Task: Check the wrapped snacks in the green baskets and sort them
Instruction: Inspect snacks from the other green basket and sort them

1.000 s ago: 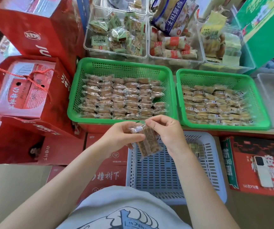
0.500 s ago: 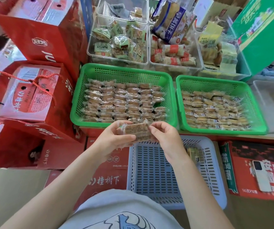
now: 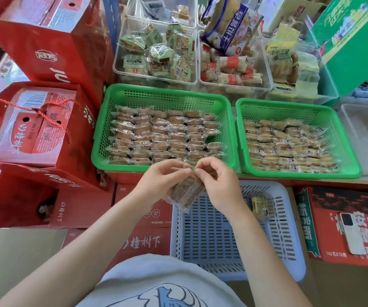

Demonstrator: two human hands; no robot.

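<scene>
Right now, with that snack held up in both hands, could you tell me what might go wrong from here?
1. The wrapped snack hangs pinched only at its top edge by the left hand and right hand; if the grip slips, it would likely drop into the white basket unchecked.
2. The left green basket and right green basket hold similar-looking packs, so returning it to the wrong one seems easy.

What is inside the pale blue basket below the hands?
One wrapped snack lies in the pale blue basket near its far right side. The rest of the visible floor is bare; the right hand, forearm and the held snack cover part of it.
</scene>
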